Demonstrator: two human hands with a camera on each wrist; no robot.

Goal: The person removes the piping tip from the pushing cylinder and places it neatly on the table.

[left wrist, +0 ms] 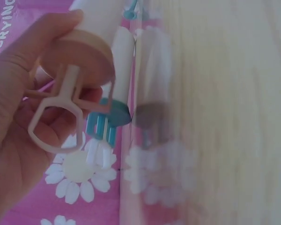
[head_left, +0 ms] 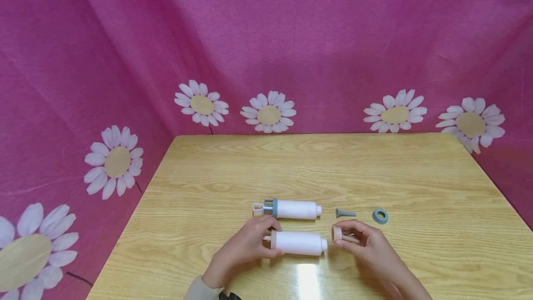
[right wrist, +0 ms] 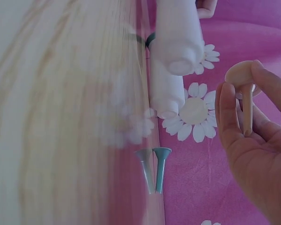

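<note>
My left hand (head_left: 250, 240) grips a white syringe-like tube (head_left: 300, 243) around its beige-collared end, thumb and fingers on opposite sides. A beige plunger with a loop handle (left wrist: 56, 124) sticks out of that end in the left wrist view. Just off the tube's stepped tip, my right hand (head_left: 370, 242) pinches a beige funnel-shaped nozzle (right wrist: 247, 110) with a round wide end and a thin stem. A beige ring-like rim (head_left: 337, 234) faces the tube; whether it is a separate piece I cannot tell. Tube and beige piece are apart.
Behind the held tube lies a matching white tube (head_left: 297, 209) with a teal collar and loop handle. To its right are a teal funnel nozzle (head_left: 345, 213) and a teal ring (head_left: 380, 216). A pink flowered cloth (head_left: 312, 50) stands behind the wooden table (head_left: 208, 165).
</note>
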